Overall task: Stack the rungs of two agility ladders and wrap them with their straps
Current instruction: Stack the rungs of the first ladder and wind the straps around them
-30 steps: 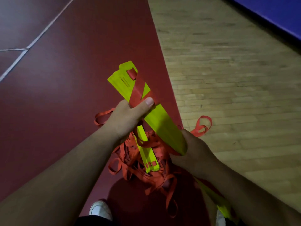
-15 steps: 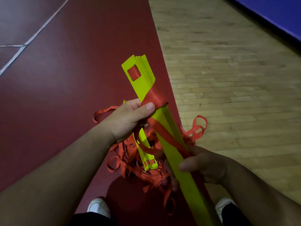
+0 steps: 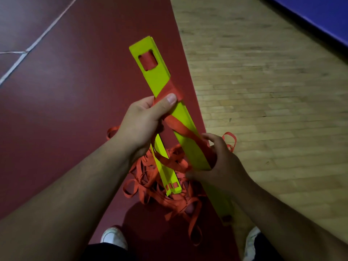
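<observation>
Your left hand (image 3: 143, 117) grips the stack of yellow rungs (image 3: 160, 76) mid-length, thumb clamping the orange strap (image 3: 181, 129) against it. Your right hand (image 3: 218, 162) curls round the stack lower down. The stack is held tilted above a second rung bundle (image 3: 167, 174) lying among loose straps (image 3: 169, 200) on the red floor (image 3: 75, 91).

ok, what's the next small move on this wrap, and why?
Probably: the right hand draws the orange strap behind the rung stack and up for another turn. The left hand pins the strap's upper crossing with its thumb, only one diagonal pass shows below that, and a big loose strap pile lies underneath, so the bundle looks far from bound.
</observation>
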The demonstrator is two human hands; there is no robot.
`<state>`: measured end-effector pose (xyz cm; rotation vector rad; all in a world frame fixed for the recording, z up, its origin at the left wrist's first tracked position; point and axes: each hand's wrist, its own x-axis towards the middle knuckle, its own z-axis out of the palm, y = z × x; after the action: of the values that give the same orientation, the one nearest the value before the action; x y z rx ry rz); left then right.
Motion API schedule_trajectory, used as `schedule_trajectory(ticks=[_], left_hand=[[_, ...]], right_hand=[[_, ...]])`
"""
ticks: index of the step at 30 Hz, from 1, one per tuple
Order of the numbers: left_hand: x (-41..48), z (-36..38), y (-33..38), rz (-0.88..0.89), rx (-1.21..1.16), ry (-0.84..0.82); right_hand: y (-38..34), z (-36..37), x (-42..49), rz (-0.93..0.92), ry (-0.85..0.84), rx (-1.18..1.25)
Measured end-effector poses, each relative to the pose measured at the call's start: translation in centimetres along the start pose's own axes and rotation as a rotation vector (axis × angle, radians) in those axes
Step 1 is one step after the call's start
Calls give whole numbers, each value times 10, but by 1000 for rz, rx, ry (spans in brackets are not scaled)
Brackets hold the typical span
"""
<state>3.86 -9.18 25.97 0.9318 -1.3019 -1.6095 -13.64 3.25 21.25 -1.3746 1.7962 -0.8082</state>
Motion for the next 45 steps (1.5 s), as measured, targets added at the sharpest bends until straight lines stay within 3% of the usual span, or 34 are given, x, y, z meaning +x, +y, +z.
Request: schedule_trajectory(ticks=[3, 6, 12, 17, 23, 27, 34, 38, 40, 45], left_hand=[[-1, 9, 3, -30, -6, -57], [1, 11, 7, 10, 112, -50], [4, -11, 3, 24, 65, 5], [4, -12, -6, -8, -8, -10], [1, -19, -21, -64, -117, -135], [1, -23, -25, -80, -160, -126], [-4, -22, -27, -168, -279, -290], [-6, -20, -23, -107, -214, -361], [-5, -18, -24, -87, -183, -315], [-6, -3, -14, -33, -200, -147]], right_hand=[[1, 20, -6, -24, 137, -164], [5, 21, -5, -63, 307, -91], [10, -6, 2, -73, 401, -228], [11, -4, 2, -99, 272, -313], [2, -4, 3, 27, 137, -37], [-5, -11, 1, 79, -117, 197], [-13, -11, -6, 203, -534, 643], [-12, -10, -8, 298, -820, 852], [-9, -7, -6, 307, -817, 853], [-10, -1, -4, 256, -395, 570]])
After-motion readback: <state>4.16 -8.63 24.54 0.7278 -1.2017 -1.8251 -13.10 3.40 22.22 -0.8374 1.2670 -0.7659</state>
